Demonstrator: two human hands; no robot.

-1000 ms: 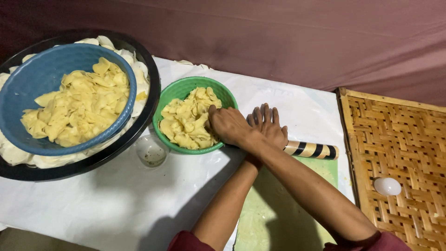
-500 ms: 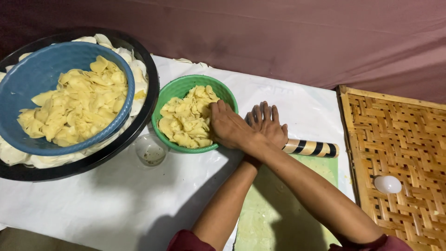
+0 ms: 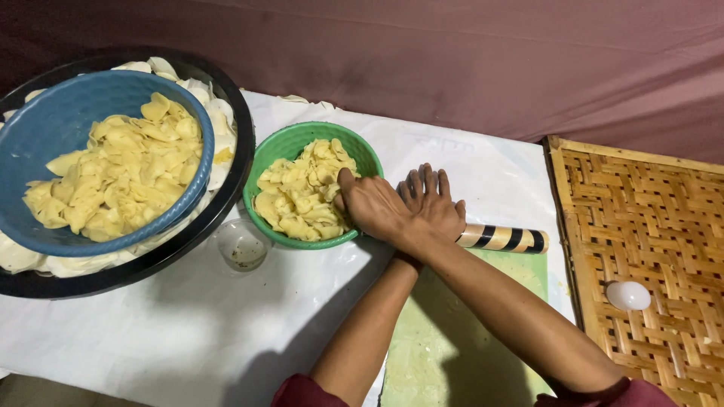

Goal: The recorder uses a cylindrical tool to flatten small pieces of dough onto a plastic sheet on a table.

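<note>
My arms are crossed at the wrists over a rolling pin (image 3: pixel 504 239) with black and tan stripes. My left hand (image 3: pixel 436 202) lies palm down on the pin with its fingers spread flat. My right hand (image 3: pixel 371 207) lies over the left wrist. Its fingers curl down against the rim of a green bowl (image 3: pixel 280 149) filled with thin yellow dough pieces; what they hold is hidden. The pin lies at the far end of a pale green rolled sheet (image 3: pixel 452 343) on a white cloth (image 3: pixel 151 339).
A blue bowl (image 3: pixel 45 128) of the same yellow pieces sits in a black tray (image 3: pixel 234 120) lined with white pieces at the left. A small clear glass (image 3: pixel 241 245) stands in front of the green bowl. A woven bamboo mat (image 3: pixel 641 218) with a white egg-like object (image 3: pixel 628 295) lies at the right.
Both hands have stayed crossed on the rolling pin, shifting only slightly beside the green bowl.
</note>
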